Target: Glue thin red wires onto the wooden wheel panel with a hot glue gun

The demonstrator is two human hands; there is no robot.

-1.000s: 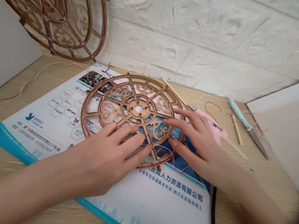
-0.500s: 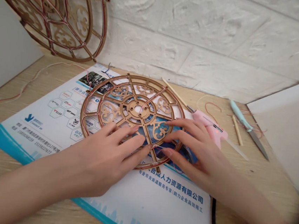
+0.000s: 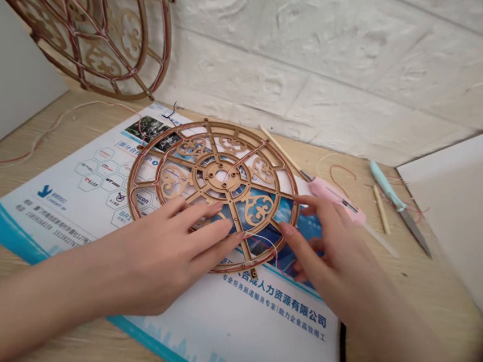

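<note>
A round brown frame (image 3: 227, 177) with spokes and scroll-shaped cutouts lies flat, with thin red and white wires along its rings. My left hand (image 3: 170, 248) is over its near left part, holding it down, with the thumb tip on a spoke where a thin wire (image 3: 267, 240) comes out. That wire arcs loosely to the right over the outer ring. At the frame's right rim is my right hand (image 3: 329, 241), thumb and index finger apart, the thumb tip close to or touching the rim. Its other fingers curl below and are partly hidden.
Under the frame lies a printed sheet (image 3: 253, 330). A second wired frame (image 3: 105, 37) leans at the back left wall. To the right are a pink glue gun (image 3: 336, 197) with a clear stick, a wooden stick (image 3: 381, 209) and a knife with a light blue handle (image 3: 388, 186).
My right hand has moved right, away from the wire near my left thumb, to the frame's rim. The wire now arcs free. My left hand stays in place.
</note>
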